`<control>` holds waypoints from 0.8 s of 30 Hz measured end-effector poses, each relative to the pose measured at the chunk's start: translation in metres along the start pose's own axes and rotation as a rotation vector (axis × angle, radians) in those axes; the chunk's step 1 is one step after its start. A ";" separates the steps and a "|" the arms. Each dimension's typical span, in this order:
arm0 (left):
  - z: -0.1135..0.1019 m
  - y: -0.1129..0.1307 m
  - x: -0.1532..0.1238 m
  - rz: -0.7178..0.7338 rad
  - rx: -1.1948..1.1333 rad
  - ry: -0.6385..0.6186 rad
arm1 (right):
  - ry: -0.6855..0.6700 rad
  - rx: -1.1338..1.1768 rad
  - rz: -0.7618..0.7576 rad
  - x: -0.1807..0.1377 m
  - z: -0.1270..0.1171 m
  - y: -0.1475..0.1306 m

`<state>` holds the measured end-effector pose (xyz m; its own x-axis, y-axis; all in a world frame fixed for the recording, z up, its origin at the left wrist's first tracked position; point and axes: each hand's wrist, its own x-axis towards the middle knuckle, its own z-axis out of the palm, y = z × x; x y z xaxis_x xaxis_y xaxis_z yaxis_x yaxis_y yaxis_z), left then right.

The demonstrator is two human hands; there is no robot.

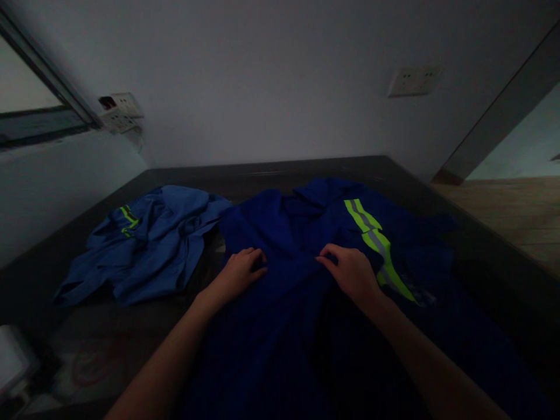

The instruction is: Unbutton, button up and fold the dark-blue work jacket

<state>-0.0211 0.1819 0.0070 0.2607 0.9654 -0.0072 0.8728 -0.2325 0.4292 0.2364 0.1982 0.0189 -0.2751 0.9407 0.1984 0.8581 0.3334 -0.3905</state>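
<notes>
A dark blue work jacket (pixel 289 233) with a yellow-green and grey reflective stripe (pixel 371 239) lies spread on a dark table (pixel 262 172) in front of me. My left hand (pixel 240 272) rests on its left front, fingers curled and gripping the cloth. My right hand (pixel 350 271) sits near the jacket's middle, just left of the stripe, fingertips pinching the fabric. Both forearms reach in from the bottom edge.
A second, lighter blue garment (pixel 149 245) with a small yellow-green stripe lies crumpled on the table's left. Wall sockets (pixel 413 80) and a socket box (pixel 118 111) hang on the wall behind. A wooden floor (pixel 516 216) shows at the right. The room is dim.
</notes>
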 end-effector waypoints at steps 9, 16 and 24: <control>-0.003 0.012 -0.003 0.053 -0.295 -0.024 | -0.068 -0.116 -0.042 -0.005 -0.007 0.007; -0.009 0.026 -0.006 0.105 -0.427 0.069 | 0.013 0.209 -0.279 -0.011 -0.001 -0.043; 0.010 0.032 -0.023 0.021 -0.550 0.203 | -0.223 0.579 -0.121 -0.005 0.021 -0.048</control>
<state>0.0048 0.1514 0.0117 0.1442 0.9771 0.1564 0.5112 -0.2089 0.8337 0.1880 0.1787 0.0178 -0.4931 0.8638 0.1039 0.4585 0.3595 -0.8128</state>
